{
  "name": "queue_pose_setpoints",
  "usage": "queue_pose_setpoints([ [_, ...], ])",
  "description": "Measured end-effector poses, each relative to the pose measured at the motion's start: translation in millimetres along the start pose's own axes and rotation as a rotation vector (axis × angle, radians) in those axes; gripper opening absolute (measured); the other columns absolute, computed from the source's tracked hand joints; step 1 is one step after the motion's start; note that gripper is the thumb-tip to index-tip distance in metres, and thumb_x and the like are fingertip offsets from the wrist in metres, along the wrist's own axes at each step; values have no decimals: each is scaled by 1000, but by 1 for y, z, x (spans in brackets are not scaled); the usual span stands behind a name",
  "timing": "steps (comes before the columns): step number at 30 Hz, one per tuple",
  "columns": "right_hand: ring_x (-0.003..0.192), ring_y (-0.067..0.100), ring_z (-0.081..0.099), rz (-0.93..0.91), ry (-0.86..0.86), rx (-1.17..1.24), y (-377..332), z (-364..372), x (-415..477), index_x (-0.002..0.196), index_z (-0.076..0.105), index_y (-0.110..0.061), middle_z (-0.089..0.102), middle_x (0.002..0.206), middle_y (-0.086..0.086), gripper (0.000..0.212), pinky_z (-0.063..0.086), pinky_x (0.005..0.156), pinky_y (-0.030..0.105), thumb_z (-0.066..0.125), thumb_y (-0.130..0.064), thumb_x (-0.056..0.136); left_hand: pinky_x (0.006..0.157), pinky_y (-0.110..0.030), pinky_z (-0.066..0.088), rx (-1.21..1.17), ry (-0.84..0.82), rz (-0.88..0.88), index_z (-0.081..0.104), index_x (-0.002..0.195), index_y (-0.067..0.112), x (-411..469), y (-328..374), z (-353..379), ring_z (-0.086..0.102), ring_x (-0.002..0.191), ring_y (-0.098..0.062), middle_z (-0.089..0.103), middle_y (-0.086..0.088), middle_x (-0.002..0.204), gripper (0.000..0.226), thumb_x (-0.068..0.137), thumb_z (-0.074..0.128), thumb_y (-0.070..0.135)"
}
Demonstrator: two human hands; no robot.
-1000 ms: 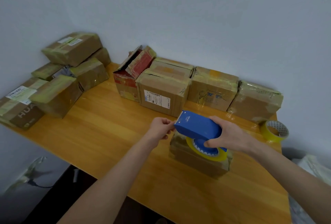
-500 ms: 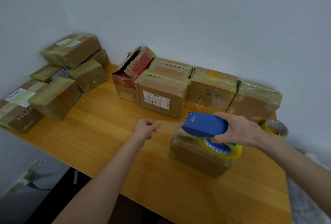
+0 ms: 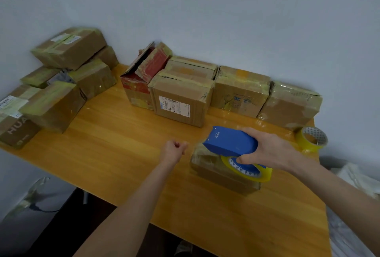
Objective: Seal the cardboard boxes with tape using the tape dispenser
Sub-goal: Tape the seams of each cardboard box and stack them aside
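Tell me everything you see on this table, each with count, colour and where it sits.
piled boxes: about six, brown, table's far left.
red box: one, flap open, left end of the wall row.
row boxes: four, brown, along the wall.
near box: one, brown, under the dispenser.
tape dispenser: one, blue, yellow roll, above the near box.
spare tape roll: one, yellow, far right.
table: one, orange wood.
right hand: grips the dispenser.
left hand: fingers curled, left of the near box; tape pinch unclear.

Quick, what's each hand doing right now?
Left hand: fingers curled shut; whether they pinch anything cannot be told.
Right hand: closed, holding the blue tape dispenser.
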State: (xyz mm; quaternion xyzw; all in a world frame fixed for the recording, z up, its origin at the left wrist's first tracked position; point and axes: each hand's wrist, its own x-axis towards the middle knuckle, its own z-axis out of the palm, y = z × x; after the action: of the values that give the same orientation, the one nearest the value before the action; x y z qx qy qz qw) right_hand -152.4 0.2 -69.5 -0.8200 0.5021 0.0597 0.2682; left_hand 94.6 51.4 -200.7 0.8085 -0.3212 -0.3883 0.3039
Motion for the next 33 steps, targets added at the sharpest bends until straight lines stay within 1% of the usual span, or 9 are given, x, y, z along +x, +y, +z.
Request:
queue_pose_setpoints([
  [4,91,16,59,16,-2,-20,-1,3,1,138,34,-42,57,107,-9,75,56,78,36,70,-55,74,80,-38,55,125,-76,29,55,97,18,-1,-3,22,59,79,-17,64,-8,103,18,96,54,36],
  [6,92,16,59,26,5,-17,-1,2,1,139,34,-42,57,106,-9,75,56,79,36,70,-55,74,89,-44,54,245,-116,-1,48,131,25,4,-10,21,59,104,-27,45,-16,136,44,93,54,47],
  [8,92,16,58,31,-1,-25,-2,1,0,140,33,-41,56,107,-9,76,56,78,35,69,-55,75,97,-48,49,343,-46,13,29,148,33,5,-20,11,48,125,-33,21,-14,154,66,90,54,51],
  [11,90,15,57,21,6,-33,-4,1,-1,140,32,-40,55,106,-8,75,54,75,31,69,-55,76,107,-42,42,237,82,391,34,146,29,-15,-19,1,41,134,-17,27,1,155,52,97,51,31],
  [13,90,16,57,18,0,-25,-4,-1,-1,140,32,-40,55,106,-8,74,52,73,30,68,-55,77,113,-36,33,298,-55,640,30,148,26,-38,-8,5,29,139,-9,26,9,155,54,98,50,29],
  [16,90,16,58,10,-5,-40,-6,-2,-3,141,29,-39,55,108,-7,77,53,73,29,68,-57,77,114,-36,31,573,-194,804,16,153,23,-55,-5,18,18,146,-14,13,4,161,64,98,46,40],
  [24,95,15,57,-65,10,-6,-3,-4,-6,138,37,-41,56,114,-11,76,53,79,31,72,-58,72,117,-28,-2,954,-163,780,-1,154,19,-50,-4,20,-2,148,-15,-1,1,161,68,101,32,45],
  [29,93,12,59,-70,-43,-24,21,-18,-17,136,41,-44,57,112,-15,72,55,81,37,72,-56,72,122,-35,4,983,-209,757,-9,151,23,-48,-4,16,-18,141,-4,-23,9,151,68,101,32,43],
  [33,93,10,59,-20,-53,-23,46,-21,-29,131,41,-46,59,111,-15,69,55,79,37,72,-55,70,122,-36,5,925,-214,702,-4,152,23,-54,2,21,-14,145,-5,-14,9,157,63,101,24,47],
])
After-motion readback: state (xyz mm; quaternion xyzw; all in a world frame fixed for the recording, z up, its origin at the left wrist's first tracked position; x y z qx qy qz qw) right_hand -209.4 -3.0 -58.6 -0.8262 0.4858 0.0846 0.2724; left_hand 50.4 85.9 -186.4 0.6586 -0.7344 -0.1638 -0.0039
